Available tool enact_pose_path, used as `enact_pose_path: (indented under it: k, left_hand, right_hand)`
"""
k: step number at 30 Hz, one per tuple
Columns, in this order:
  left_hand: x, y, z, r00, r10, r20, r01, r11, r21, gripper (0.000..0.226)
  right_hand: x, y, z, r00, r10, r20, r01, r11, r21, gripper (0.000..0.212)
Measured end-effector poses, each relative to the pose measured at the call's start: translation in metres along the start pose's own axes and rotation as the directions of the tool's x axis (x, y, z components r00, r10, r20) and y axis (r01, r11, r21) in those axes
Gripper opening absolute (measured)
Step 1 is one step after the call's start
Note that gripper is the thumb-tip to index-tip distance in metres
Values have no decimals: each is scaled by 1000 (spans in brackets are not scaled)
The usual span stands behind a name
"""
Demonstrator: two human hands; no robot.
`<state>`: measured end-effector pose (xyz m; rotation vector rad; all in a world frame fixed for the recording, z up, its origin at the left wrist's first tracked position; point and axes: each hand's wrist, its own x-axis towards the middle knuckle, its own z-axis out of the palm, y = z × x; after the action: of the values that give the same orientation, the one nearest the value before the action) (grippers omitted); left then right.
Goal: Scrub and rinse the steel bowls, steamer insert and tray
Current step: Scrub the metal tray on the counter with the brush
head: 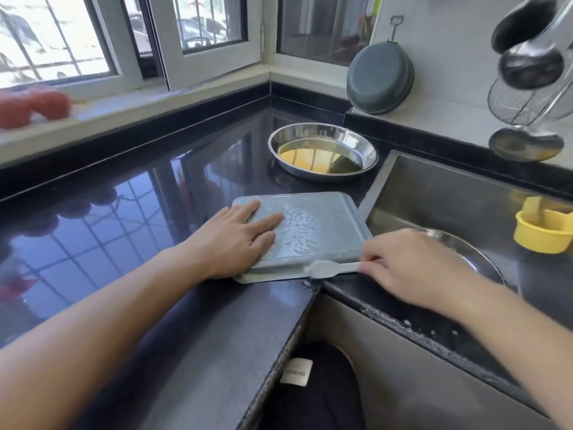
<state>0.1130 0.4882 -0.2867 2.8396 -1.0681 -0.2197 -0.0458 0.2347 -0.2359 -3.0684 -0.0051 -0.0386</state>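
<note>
At the centre of the frame a grey tray (pixel 313 231) lies upside down on the black desk (pixel 130 231), its right edge just beside the sink (pixel 440 193). Flat on the tray's left part rests the left hand (pixel 238 240), fingers straight. Right of it, the right hand (pixel 412 265) pinches a white brush (pixel 331 269) whose head touches the tray's near edge. Above the tray, a steel bowl (pixel 322 152) holds yellowish liquid.
</note>
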Motion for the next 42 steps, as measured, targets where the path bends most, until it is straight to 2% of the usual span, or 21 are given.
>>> enact_pose_path:
  k: [3, 5, 9, 12, 20, 23, 26, 28, 30, 34, 37, 39, 42]
  left_hand:
    - [-1, 2, -3, 1000, -16, 10, 15, 996, 83, 54]
    - [-1, 3, -5, 999, -32, 31, 28, 992, 125, 54]
    - [-3, 1, -4, 999, -30, 33, 26, 991, 129, 54]
    - [-3, 0, 0, 999, -16, 28, 13, 993, 121, 55]
    - [-4, 3, -1, 998, -38, 59, 32, 995, 99, 51]
    - [-4, 2, 0, 997, -37, 62, 32, 996, 79, 51]
    - [-4, 2, 0, 998, -29, 61, 24, 996, 80, 51]
    - [-3, 3, -1, 998, -14, 55, 8, 995, 103, 52]
    - [-2, 5, -2, 998, 4, 55, -10, 993, 121, 53]
    - [-2, 2, -2, 995, 18, 97, -28, 994, 104, 61]
    - [-3, 1, -2, 995, 17, 103, -28, 994, 109, 56]
    - [-3, 1, -1, 995, 2, 95, -14, 992, 123, 53]
    - [-2, 2, -1, 996, -1, 85, -6, 997, 82, 52]
  right_hand:
    - [19, -44, 16, 992, -125, 29, 125, 992, 15, 25]
    - [21, -40, 14, 992, -126, 15, 126, 992, -11, 28]
    - [-7, 23, 7, 994, 94, 47, -93, 995, -34, 28]
    - [-22, 52, 2, 987, 158, 21, -158, 987, -24, 28]
    - [17, -39, 11, 995, -88, 56, 90, 996, -16, 22]
    - [9, -6, 11, 997, 39, 73, -39, 999, -5, 27]
    - [-11, 49, 7, 968, 242, 69, -244, 969, 34, 27]
    - [-20, 69, 2, 949, 310, 60, -313, 949, 45, 25]
    - [-18, 64, -1, 960, 277, 37, -279, 959, 56, 26]
    - [4, 7, 3, 994, 75, 84, -81, 994, 75, 26]
    - [14, -10, 9, 997, 5, 79, -11, 997, 83, 27]
    - [9, 10, 8, 995, 70, 74, -75, 994, 74, 27]
    - [-13, 61, 4, 969, 243, 53, -247, 964, 101, 24]
